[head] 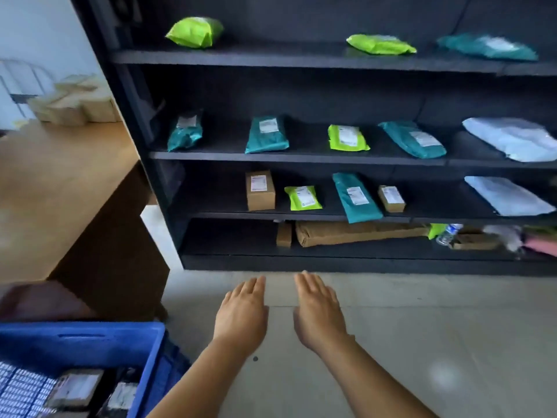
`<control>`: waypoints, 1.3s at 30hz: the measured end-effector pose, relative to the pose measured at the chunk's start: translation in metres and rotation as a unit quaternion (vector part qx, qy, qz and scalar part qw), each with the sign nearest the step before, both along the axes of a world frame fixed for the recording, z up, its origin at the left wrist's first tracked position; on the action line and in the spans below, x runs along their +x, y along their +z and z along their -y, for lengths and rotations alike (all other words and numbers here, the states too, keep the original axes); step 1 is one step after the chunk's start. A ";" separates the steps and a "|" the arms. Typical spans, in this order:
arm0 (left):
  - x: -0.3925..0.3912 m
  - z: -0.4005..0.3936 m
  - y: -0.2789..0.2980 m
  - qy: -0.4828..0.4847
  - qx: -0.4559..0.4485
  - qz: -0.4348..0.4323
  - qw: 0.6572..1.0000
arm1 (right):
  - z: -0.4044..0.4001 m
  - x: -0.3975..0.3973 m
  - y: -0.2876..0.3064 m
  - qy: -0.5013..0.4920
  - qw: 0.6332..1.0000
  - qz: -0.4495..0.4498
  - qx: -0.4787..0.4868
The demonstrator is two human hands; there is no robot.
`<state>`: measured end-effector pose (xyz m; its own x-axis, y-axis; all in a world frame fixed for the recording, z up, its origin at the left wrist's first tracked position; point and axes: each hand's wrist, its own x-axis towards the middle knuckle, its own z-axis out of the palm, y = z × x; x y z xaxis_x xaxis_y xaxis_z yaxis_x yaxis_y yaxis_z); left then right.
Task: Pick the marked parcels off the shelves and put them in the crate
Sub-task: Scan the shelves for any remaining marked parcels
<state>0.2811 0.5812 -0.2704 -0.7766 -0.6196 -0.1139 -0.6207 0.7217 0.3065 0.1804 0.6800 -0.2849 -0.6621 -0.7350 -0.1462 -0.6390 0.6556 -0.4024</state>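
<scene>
My left hand (242,312) and my right hand (318,312) reach out side by side over the floor, palms down, fingers straight, holding nothing. Ahead stands a black shelf unit (301,158) with parcels: lime bags (195,32), teal bags (266,134), a brown box (259,190), a smaller brown box (391,198) and white bags (512,138), most with white labels. A blue crate (144,351) sits at the lower left, beside my left arm, with several labelled parcels (77,387) inside. Which parcels are marked I cannot tell.
A wooden table (60,188) stands left of the shelves with cardboard boxes (75,104) at its far end. The bottom shelf holds a long brown package (358,233), a water bottle (449,233) and loose items. Pale floor (422,327) spreads before the shelves.
</scene>
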 end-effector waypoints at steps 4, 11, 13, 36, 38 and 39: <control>-0.083 -0.048 0.002 -0.050 -0.005 0.002 0.999 | -0.061 -0.072 -0.001 -0.048 0.999 -0.011 -0.005; -0.215 -0.136 0.002 -0.150 -0.020 0.014 0.988 | -0.165 -0.188 0.001 -0.138 0.990 -0.024 0.024; -0.245 -0.160 0.002 -0.179 -0.023 0.019 0.983 | -0.193 -0.211 0.001 -0.158 0.987 -0.023 0.028; -0.594 -0.316 -0.024 -0.396 -0.015 0.016 0.918 | -0.373 -0.496 0.000 -0.330 0.941 -0.028 0.076; -0.627 -0.325 -0.023 -0.405 -0.016 0.017 0.914 | -0.382 -0.525 0.003 -0.341 0.937 -0.029 0.073; -0.646 -0.330 -0.022 -0.411 -0.017 0.014 0.911 | -0.387 -0.541 0.004 -0.347 0.935 -0.032 0.070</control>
<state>-0.3647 0.9114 -0.2929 -0.9772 0.1669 -0.1315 0.1272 0.9553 0.2670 -0.3607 1.0673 -0.2806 -0.9831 -0.1016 -0.1522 -0.0600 0.9647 -0.2562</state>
